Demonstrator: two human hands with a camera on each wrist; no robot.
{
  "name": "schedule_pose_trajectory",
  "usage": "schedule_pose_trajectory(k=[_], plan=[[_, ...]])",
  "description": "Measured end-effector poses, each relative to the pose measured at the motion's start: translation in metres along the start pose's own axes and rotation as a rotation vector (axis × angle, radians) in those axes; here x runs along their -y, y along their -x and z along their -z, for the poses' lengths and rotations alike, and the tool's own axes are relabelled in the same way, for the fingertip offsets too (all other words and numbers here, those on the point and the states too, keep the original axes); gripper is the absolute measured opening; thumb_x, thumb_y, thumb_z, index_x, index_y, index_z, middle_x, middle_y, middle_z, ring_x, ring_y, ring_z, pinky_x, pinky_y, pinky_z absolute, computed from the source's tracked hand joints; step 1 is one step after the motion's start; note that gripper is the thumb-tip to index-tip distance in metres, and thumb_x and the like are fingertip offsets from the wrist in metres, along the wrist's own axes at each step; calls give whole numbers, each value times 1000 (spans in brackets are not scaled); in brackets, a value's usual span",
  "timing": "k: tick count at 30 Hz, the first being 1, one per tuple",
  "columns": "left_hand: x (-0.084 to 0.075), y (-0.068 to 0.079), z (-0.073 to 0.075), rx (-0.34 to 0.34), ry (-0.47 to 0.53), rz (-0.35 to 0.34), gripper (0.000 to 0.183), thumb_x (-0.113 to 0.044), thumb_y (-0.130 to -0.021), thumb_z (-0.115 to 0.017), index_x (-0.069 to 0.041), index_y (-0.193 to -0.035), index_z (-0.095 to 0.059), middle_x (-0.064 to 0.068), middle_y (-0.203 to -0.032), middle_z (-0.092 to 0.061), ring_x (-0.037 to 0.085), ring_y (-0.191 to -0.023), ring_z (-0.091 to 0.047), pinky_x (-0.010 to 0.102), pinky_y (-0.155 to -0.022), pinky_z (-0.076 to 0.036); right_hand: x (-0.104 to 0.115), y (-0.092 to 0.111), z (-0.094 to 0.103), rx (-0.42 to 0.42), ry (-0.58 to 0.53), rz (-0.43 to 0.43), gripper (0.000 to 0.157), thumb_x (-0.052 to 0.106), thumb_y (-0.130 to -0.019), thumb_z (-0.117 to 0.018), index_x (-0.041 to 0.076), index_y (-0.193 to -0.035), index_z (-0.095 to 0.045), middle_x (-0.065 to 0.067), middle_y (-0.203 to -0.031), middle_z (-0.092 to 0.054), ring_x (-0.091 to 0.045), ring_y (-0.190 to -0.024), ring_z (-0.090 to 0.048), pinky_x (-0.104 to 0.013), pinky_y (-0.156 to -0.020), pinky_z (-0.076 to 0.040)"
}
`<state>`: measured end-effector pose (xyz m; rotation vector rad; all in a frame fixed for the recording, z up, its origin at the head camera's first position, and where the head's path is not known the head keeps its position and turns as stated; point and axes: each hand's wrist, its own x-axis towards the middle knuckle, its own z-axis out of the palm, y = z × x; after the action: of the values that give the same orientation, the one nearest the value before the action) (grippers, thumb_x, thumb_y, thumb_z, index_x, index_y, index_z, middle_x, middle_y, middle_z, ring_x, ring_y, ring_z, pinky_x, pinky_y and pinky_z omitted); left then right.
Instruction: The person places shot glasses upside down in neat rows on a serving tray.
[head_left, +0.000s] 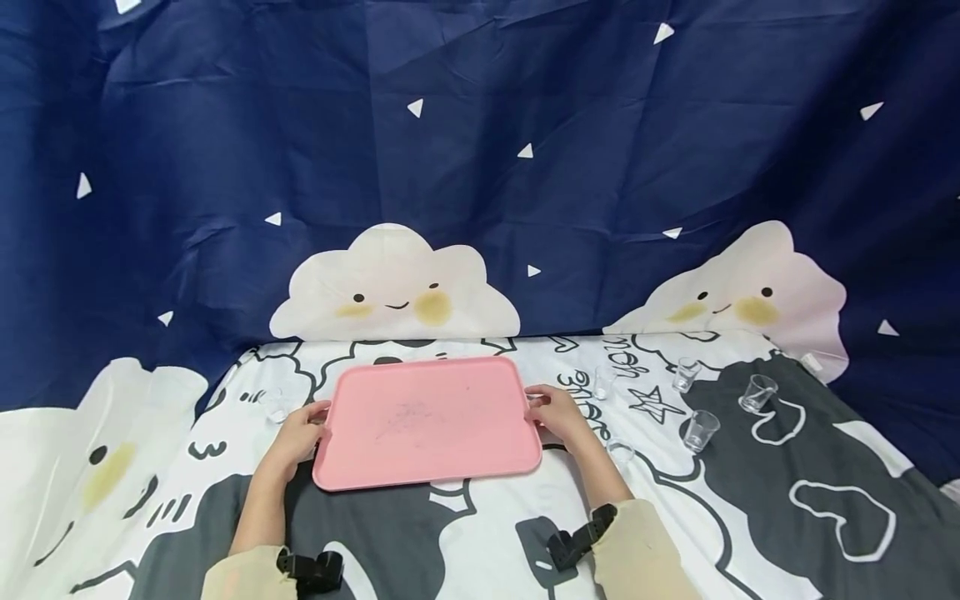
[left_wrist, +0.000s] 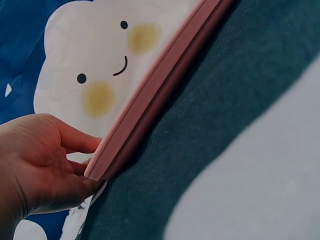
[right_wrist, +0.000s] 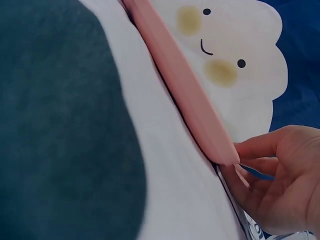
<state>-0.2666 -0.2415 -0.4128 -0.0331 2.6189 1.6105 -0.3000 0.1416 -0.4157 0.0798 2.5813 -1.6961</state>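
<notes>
A pink rectangular tray [head_left: 427,421] lies across the middle of the table, its surface bare apart from faint scuff marks. My left hand [head_left: 302,433] grips its left short end, and my right hand [head_left: 555,414] holds the right short end. In the left wrist view the thumb and fingers pinch the tray's rim [left_wrist: 145,95] near its corner, some fingertips hidden under it. The right wrist view likewise has the tray edge [right_wrist: 187,95] between thumb and fingers. A clear cup [head_left: 276,405] stands just beyond the left hand; another clear cup [head_left: 603,382] is right of the right hand.
Clear small cups stand at the right: one at the back [head_left: 686,375], a tilted-looking cup [head_left: 757,393] farther right, and a nearer cup [head_left: 702,431]. A faint clear round rim [head_left: 620,452] shows beside the right forearm. A blue curtain [head_left: 465,117] with clouds hangs behind the patterned tablecloth [head_left: 375,542].
</notes>
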Motion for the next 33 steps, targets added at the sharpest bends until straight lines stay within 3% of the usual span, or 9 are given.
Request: schedule_pose_trajectory(k=[7,15,18,21,26,28,30,33], plan=[[2,1,2,12,15,-8,54,6,-82,-44,15,-134,-31,34,-127,-41,36,-103,-50,38,-81,-43,-7,7,5,63,-159,-39,48,-2,-78,-60,0,-126,-53,-10,-90,-59,-13,-64,-56,-25,-56,-50],[1,3,3,8,-18,-5,52,2,-86,-47,15,-134,-31,33,-127,-41,40,-108,-48,43,-87,-41,-10,7,2,53,-177,-24,47,-3,-79,-56,-1,-126,-53,-8,-87,-58,-12,-64,-56,-24,-54,-48],[-3,2,1,-39,-80,-47,51,-2,-87,-50,14,-133,-34,32,-123,-44,39,-106,-49,39,-82,-45,-10,7,3,46,-176,-23,46,-4,-79,-56,-2,-126,-53,-8,-86,-58,-12,-64,-56,-24,-54,-48],[-8,2,4,-149,-110,-144,46,-4,-87,-55,11,-129,-43,28,-117,-51,32,-98,-52,29,-76,-45,-9,7,3,48,-170,-18,46,-3,-80,-55,-2,-126,-53,-9,-86,-58,-13,-65,-56,-24,-54,-48],[-10,2,15,-470,-25,-287,32,-8,-85,-63,2,-116,-61,18,-102,-62,5,-81,-54,14,-67,-41,-8,7,3,46,-173,-18,46,-2,-81,-56,0,-126,-53,-10,-89,-60,-13,-66,-57,-24,-55,-49],[-7,4,21,-611,9,-283,30,-9,-84,-66,0,-112,-64,14,-98,-62,1,-78,-52,12,-66,-39,-9,6,3,46,-174,-26,46,-2,-81,-56,0,-127,-53,-10,-90,-60,-13,-66,-58,-24,-56,-49],[-2,5,27,-705,51,-250,31,-9,-83,-67,0,-112,-63,12,-98,-61,5,-82,-52,14,-69,-37,-10,6,3,42,-171,-35,46,-1,-81,-57,2,-127,-54,-9,-90,-61,-12,-67,-58,-24,-56,-49],[5,8,34,-712,126,-170,43,-10,-82,-67,0,-122,-56,13,-112,-55,18,-102,-49,22,-83,-36,-12,5,4,37,-165,-40,45,0,-81,-57,2,-126,-54,-8,-90,-61,-12,-67,-59,-25,-56,-50]])
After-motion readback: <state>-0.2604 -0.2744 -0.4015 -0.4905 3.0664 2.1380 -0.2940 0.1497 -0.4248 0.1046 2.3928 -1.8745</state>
